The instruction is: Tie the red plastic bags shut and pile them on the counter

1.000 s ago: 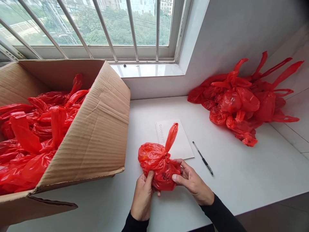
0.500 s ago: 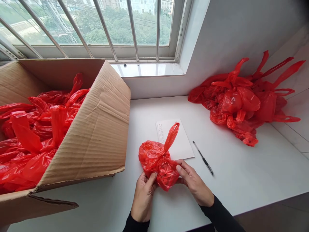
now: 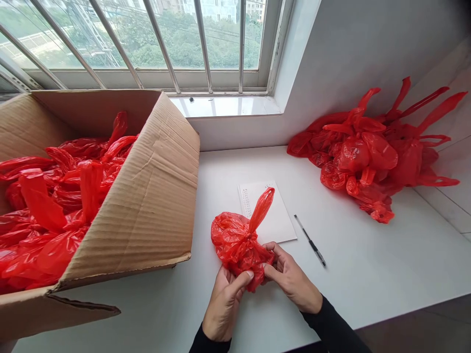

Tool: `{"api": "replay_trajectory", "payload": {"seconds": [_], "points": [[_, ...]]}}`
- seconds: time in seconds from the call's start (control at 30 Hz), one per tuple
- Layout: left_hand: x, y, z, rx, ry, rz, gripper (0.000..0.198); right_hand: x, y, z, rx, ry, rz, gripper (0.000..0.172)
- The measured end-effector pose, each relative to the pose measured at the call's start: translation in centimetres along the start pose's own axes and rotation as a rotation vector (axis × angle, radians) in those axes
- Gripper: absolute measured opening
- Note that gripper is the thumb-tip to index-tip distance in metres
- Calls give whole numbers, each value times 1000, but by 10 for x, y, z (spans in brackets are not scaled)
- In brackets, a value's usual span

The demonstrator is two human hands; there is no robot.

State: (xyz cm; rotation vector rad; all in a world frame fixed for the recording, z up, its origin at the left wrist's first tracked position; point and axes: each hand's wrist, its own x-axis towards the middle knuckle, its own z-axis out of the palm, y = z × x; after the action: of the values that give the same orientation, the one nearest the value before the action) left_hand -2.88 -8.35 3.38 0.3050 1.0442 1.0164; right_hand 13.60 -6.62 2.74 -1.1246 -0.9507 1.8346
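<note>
A small knotted red plastic bag [image 3: 237,240] rests on the white table near its front edge, one handle sticking up. My left hand [image 3: 224,304] pinches the bag's lower edge from below, thumb pressed against the plastic. My right hand [image 3: 290,282] grips its right side with fingers curled into it. Under the bag's handle lies a white sheet of paper [image 3: 277,220] with small print.
A large open cardboard box [image 3: 147,196] full of red bags fills the left. A pile of tied red bags [image 3: 368,152] lies at the back right against the wall. A black pen [image 3: 311,241] lies right of the paper. A barred window is behind.
My left hand has slid from the bag's left side to beneath it, thumb now across the bottom. The bag has been turned slightly and pulled a little toward me.
</note>
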Motion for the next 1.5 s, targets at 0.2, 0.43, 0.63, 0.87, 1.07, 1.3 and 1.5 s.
{"api": "replay_trajectory", "payload": {"seconds": [0.2, 0.43, 0.63, 0.87, 1.07, 1.3, 1.5], "points": [[8, -3, -12, 213, -33, 69, 44, 0, -4, 0, -79, -28, 34, 33], [3, 1, -9, 212, -39, 99, 48, 4, -1, 2, 5, 24, 2, 26], [-2, 8, -5, 141, -55, 69, 48, 1, -5, 2, 8, 49, 58, 28], [4, 4, -13, 217, -55, 91, 37, 4, -2, 5, -26, 45, -48, 23], [6, 4, -14, 168, -67, 98, 42, 2, 2, 10, 94, 79, -43, 20], [12, -1, -17, 189, -65, 96, 45, 2, 3, 12, 175, 53, -46, 25], [12, 0, -22, 220, -68, 44, 38, 3, 5, 14, 241, 0, 15, 47]]}}
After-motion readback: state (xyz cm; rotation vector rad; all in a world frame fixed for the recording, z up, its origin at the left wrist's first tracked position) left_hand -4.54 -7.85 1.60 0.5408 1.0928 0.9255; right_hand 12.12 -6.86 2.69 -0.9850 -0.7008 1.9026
